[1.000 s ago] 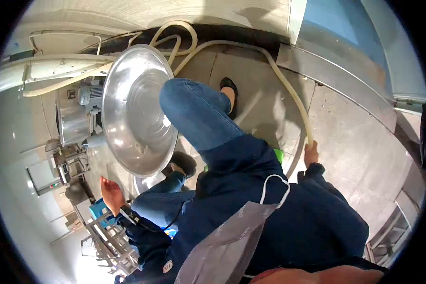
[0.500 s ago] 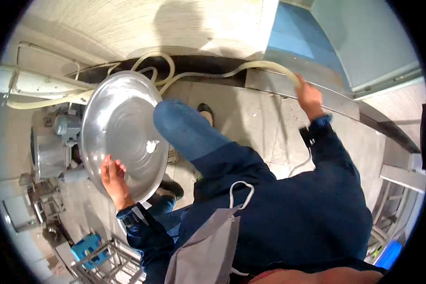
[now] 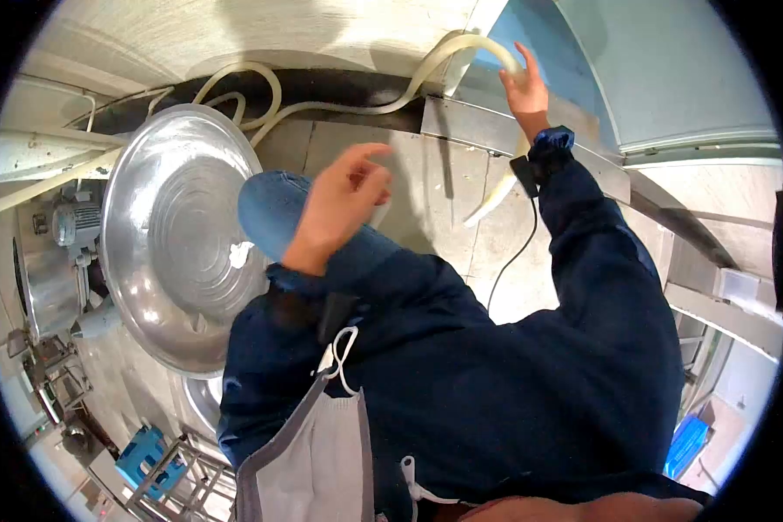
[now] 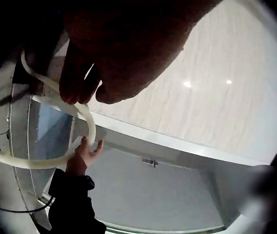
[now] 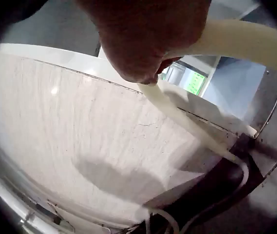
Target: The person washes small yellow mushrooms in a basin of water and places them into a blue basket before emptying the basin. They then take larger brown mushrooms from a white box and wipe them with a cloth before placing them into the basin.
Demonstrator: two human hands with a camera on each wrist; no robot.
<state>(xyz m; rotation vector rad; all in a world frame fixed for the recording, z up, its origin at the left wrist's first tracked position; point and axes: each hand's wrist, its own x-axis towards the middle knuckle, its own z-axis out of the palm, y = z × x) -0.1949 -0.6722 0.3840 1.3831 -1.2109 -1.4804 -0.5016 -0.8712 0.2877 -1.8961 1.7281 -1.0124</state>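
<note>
Right hand curled around the pale hose; the line arches up to it from along the wall, its free end drooping below that hand; apparently held high to keep the slack off the floor; left hand free, fingers loosely bent, grasping nothing, near the knee; wide metal basin left of it, likely parked there for easy reach; white scrap inside.
</note>
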